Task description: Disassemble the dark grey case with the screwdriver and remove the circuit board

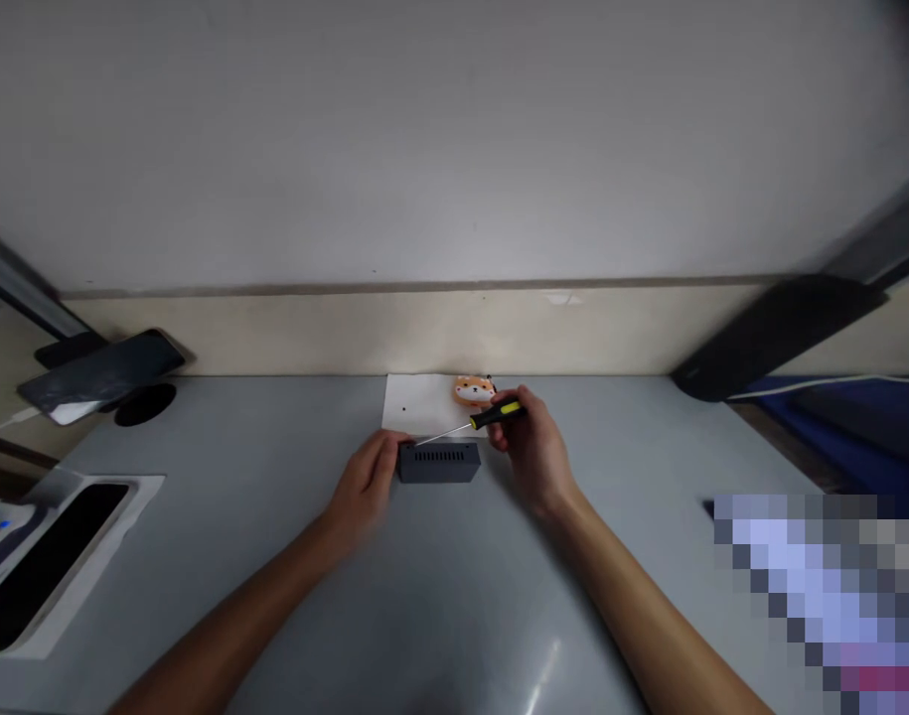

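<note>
A small dark grey box (439,464) with a row of vent slots on its front stands on the grey table (275,536). My left hand (369,482) grips the box at its left end. My right hand (532,447) holds a screwdriver (497,415) with a black and yellow handle. Its thin shaft points left and down, with the tip at the box's top left corner. Behind the box lies a white sheet of paper (416,402), and a small orange animal-shaped figure (474,389) sits at the sheet's right end.
A phone (100,375) leans on a stand at the back left, with a white cable beside it. A white tray with a dark inside (44,561) lies at the left edge. A dark lamp arm (774,333) slants at the right. A wall closes the back.
</note>
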{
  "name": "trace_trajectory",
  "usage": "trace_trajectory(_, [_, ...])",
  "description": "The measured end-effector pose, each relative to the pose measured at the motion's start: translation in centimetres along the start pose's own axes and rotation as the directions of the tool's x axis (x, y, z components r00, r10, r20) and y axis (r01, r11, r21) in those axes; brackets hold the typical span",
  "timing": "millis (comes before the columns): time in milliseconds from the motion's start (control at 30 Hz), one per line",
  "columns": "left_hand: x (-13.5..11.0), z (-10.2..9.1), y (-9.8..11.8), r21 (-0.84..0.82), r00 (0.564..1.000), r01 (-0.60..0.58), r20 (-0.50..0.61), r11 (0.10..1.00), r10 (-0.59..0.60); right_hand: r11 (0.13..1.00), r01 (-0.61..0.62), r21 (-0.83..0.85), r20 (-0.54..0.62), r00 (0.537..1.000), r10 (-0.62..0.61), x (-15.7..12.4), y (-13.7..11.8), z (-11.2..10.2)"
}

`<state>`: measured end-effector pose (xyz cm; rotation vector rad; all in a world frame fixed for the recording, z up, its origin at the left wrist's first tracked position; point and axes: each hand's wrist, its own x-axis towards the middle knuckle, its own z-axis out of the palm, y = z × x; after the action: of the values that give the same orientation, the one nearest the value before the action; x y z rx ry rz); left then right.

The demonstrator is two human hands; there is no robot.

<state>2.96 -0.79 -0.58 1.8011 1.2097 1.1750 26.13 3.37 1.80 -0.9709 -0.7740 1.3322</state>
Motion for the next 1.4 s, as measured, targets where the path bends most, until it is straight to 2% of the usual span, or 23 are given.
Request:
trace_trajectory(100, [-0.4, -0.5, -0.2, 0.106, 0.974, -0.211, -0.057, 0.972, 0.218, 1.0, -0.011, -0.018, 0.015, 1.0, 0.011, -0.1, 0.2, 0.3])
trace_trajectory(200, [-0.6, -1.0, 0.0, 0.203, 0.919, -0.385, -0.004, 0.9, 0.394, 1.0, -0.005, -0.013, 0.014, 1.0, 0.005, -0.2, 0.3, 0.5])
trace_trajectory(267, [-0.6, -1.2, 0.2, 0.241, 0.893, -0.442, 0.029, 0.864, 0.448, 1.0, 0.001, -0.011, -0.002, 1.0, -0.001, -0.3, 0.3, 0.5])
trace_trajectory(400, [-0.5, -1.3, 0.3, 0.289, 0.886, -0.452, 0.036, 0.844, 0.462, 1.0, 0.012, -0.026, -0.016, 1.0, -0.012, -0.3, 0.4, 0.6])
trace_trajectory(700, [-0.5, -1.3, 0.1, 0.378, 0.899, -0.427, 0.078, 0.821, 0.432, 0.999, 0.035, -0.024, -0.012, 0.999, -0.035, -0.2, 0.3, 0.6])
trace_trajectory(967, [-0.5, -1.3, 0.0, 0.415, 0.91, -0.396, 0.06, 0.819, 0.409, 0.994, 0.068, -0.082, 0.012, 0.998, -0.068, -0.1, 0.4, 0.3])
trace_trajectory(1067, [-0.3, -1.5, 0.1, 0.426, 0.914, -0.391, 0.074, 0.816, 0.4, 0.993, 0.093, -0.071, -0.029, 0.995, -0.096, 0.1, 0.4, 0.1])
trace_trajectory(1167, [-0.2, -1.7, 0.1, 0.44, 0.897, -0.424, 0.083, 0.791, 0.434, 0.984, 0.097, -0.149, -0.048, 0.993, -0.105, 0.2, 0.4, 0.0])
trace_trajectory(1267, [-0.1, -1.7, 0.1, 0.472, 0.887, -0.428, 0.058, 0.771, 0.457, 0.957, 0.087, -0.278, 0.002, 0.996, -0.09, 0.0, 0.6, 0.2])
trace_trajectory(1400, [0.0, -1.6, -0.1, 0.506, 0.882, -0.405, -0.003, 0.762, 0.471, 0.928, 0.117, -0.355, 0.059, 0.993, -0.103, 0.0, 1.4, 0.4])
